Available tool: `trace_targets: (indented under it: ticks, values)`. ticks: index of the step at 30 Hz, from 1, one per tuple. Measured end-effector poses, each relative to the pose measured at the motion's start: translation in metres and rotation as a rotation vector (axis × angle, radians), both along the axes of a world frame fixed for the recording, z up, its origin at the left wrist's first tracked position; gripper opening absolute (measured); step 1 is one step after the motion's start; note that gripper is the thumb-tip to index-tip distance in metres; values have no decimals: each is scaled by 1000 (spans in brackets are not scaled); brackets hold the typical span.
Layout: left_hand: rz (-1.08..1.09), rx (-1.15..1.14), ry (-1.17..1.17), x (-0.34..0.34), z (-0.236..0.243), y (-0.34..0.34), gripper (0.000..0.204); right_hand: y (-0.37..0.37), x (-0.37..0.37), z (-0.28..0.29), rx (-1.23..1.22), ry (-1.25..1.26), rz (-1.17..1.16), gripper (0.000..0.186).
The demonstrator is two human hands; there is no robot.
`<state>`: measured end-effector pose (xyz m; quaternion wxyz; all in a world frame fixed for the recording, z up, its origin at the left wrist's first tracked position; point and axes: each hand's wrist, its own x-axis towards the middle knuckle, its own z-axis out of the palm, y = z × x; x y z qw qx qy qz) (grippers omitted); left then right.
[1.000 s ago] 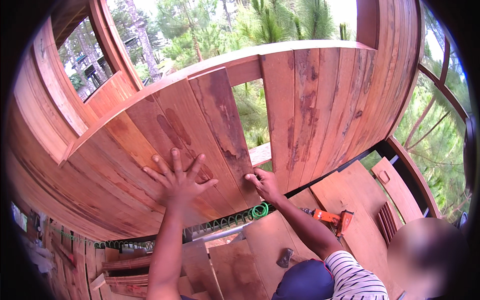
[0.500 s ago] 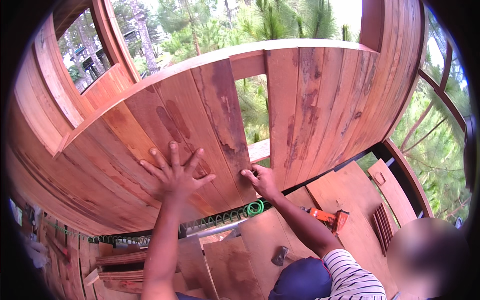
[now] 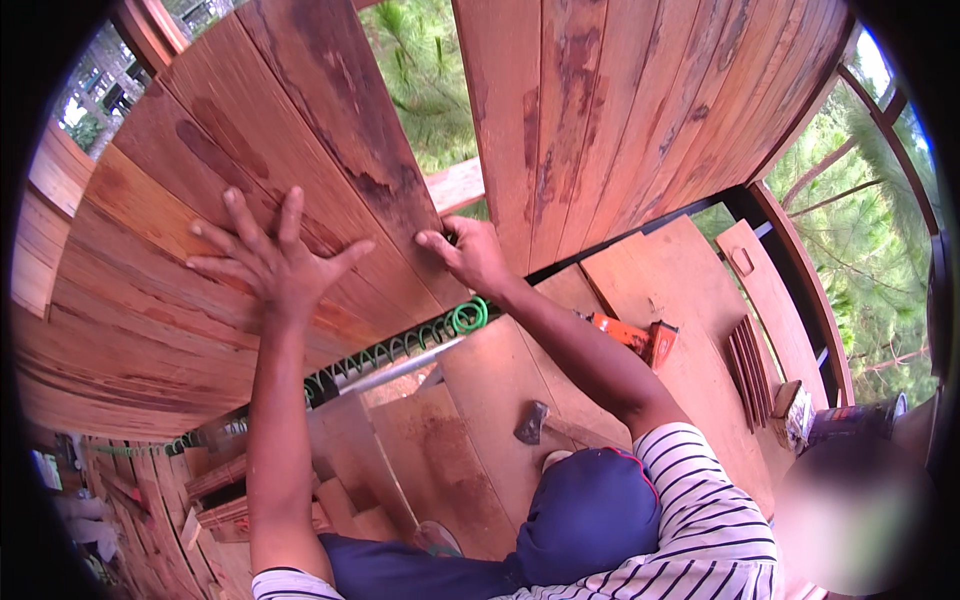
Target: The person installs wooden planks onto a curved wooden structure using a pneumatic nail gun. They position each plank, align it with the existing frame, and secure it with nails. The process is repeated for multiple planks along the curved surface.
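My left hand (image 3: pixel 283 262) presses on the curved wall of reddish wooden planks (image 3: pixel 150 280), fingers spread wide. To its right, my right hand (image 3: pixel 465 255) grips the lower part of a dark-streaked plank (image 3: pixel 360 140) beside an open gap (image 3: pixel 420 90), with its thumb on the face and fingers round the edge. Pine foliage and a pale crosspiece (image 3: pixel 455 182) show through the gap. A green coiled hose (image 3: pixel 468 315) runs along the wall's foot, just below my right hand.
An orange nail gun (image 3: pixel 655 343) and a hammer (image 3: pixel 533 420) with a wooden handle lie on floor boards (image 3: pixel 480 400). Stacked strips (image 3: pixel 748 370), a loose board (image 3: pixel 760 290) and a dark bucket (image 3: pixel 855 422) are at the right. More timber (image 3: pixel 215 480) lies lower left. A blurred patch covers the lower right.
The view has tilted down, so the wall and both hands sit higher in the picture and more floor shows. The hands keep their places on the planks.
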<state>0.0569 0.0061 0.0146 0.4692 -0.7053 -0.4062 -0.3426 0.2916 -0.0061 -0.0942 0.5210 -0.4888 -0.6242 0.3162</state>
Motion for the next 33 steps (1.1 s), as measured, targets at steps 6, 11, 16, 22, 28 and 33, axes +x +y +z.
trace_targets:
  ticks: [6,11,16,22,28,33]
  values:
    - [27,13,-32,-4,-8,8,130,11,3,0,-88,-107,80,50]
    - [-3,0,-46,-4,-9,10,129,10,6,3,-181,22,168,46]
    - [-16,9,-55,-5,-10,11,127,10,6,1,-233,52,198,45]
    - [-21,4,-49,-8,-12,15,125,15,9,-3,-248,88,224,46]
    - [-21,-13,-54,-8,-11,10,124,15,8,-3,-238,61,246,47]
    - [-12,22,-42,-8,-13,14,123,17,9,-5,-238,62,241,47]
